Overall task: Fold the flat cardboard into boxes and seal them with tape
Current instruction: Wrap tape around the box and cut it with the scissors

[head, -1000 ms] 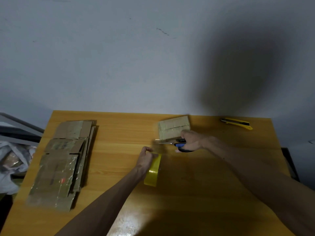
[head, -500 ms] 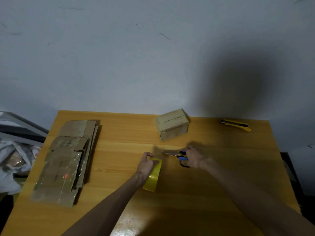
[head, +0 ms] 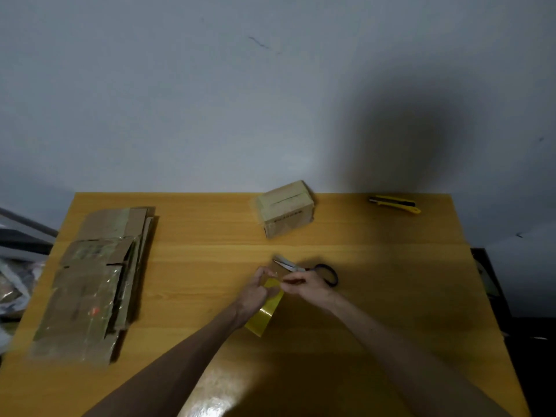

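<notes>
From the head camera. Held a glossy yellow tape roll on edge at mid-table with the left hand, fingers curled round its upper rim. Pinched at the top of the same roll with the right hand, fingertips drawn together close to the left thumb; could not tell whether a loose tape end sat between them.

Just behind the right hand, flat on the wood: scissors with black loop handles and pale metal blades; could not tell whether touching the hand. Farther back, near the wall: a small closed cardboard box, matte tan, blocky, with a dark slit along its top seam. Far left: a ragged stack of flat cardboard, brown and patched with crinkled shiny tape.

Underneath everything: a smooth orange-yellow wood-grain table, with glare at the near edge. Behind: a bare grey-white wall carrying a round dark shadow.

Back right, well apart from both hands: a yellow-and-black utility knife. Beyond the table's left edge: crumpled plastic, too blurred to make out.
</notes>
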